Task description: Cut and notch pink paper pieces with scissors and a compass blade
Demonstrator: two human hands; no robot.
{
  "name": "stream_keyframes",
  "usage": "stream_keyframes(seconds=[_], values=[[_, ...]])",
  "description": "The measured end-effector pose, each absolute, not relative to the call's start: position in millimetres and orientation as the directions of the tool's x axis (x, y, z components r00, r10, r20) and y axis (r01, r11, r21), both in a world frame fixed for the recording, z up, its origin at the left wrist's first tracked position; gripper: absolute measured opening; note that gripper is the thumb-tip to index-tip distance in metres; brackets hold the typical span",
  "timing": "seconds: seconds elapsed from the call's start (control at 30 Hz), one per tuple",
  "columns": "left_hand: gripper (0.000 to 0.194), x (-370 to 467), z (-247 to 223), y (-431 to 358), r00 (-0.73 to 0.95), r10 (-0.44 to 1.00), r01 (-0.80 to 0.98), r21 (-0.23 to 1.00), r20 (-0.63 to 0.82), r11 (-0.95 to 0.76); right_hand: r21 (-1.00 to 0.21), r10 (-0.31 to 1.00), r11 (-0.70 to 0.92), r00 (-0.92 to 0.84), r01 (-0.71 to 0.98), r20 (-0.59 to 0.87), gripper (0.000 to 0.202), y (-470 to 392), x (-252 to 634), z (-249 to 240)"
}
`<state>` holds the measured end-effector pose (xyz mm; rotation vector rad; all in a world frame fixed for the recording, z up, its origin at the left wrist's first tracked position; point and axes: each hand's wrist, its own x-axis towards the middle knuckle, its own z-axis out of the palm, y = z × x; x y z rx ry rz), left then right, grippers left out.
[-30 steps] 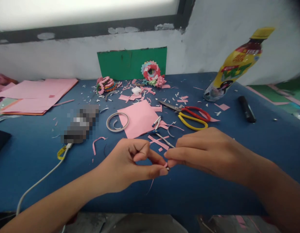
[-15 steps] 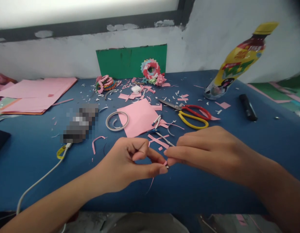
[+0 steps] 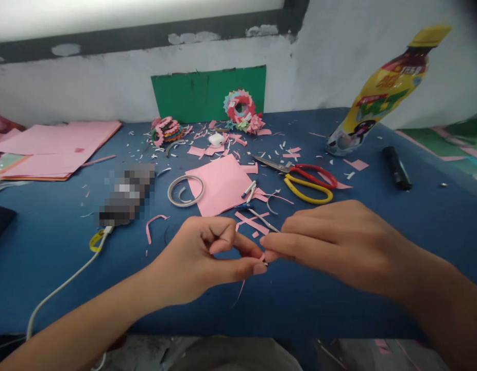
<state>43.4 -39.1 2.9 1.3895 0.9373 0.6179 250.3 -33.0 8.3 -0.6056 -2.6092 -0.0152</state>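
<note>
Between thumb and forefinger, my left hand pinches a tiny piece of pink paper, most of it hidden by the fingertips. My right hand closes its fingertips on the same piece from the right, so the two hands meet there. Just beyond them lie a pair of blue-ended compasses, partly behind the right hand, and some pink paper strips. A square pink sheet lies past my left hand, with a tape roll on its left edge. Red-and-yellow-handled scissors rest beyond my right hand.
Paper scraps are scattered over the blue table. Toward the back stand paper rings and a green board. A drink bottle and black cylinder are at right; pink sheets and a cabled, pixelated object at left.
The view has shifted very slightly. Both hands keep the same pinch on the small pink paper, with hardly any movement of the fingers.
</note>
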Motion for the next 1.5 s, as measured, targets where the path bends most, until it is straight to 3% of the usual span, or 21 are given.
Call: stream_keyframes(seconds=[0.37,0.63,1.07,1.5], values=[[0.048,44,4,-40,0.484,0.845,0.131,0.974,-0.226,0.185,-0.116,0.403,0.912,-0.809,0.394,0.428,0.021,-32,252,14],[0.047,46,3,-38,0.424,0.895,0.217,0.975,-0.134,0.043,-0.156,0.487,0.872,-0.791,0.464,0.371,0.017,-35,246,10],[0.044,45,-4,-39,0.464,0.882,0.334,0.938,-0.083,-0.088,-0.008,0.44,0.884,-0.826,0.467,0.351,0.023,-39,238,7],[0.045,43,-4,-38,0.49,0.864,0.229,0.973,-0.118,0.002,-0.151,0.429,0.903,-0.856,0.402,0.289,0.019,-33,241,3]])
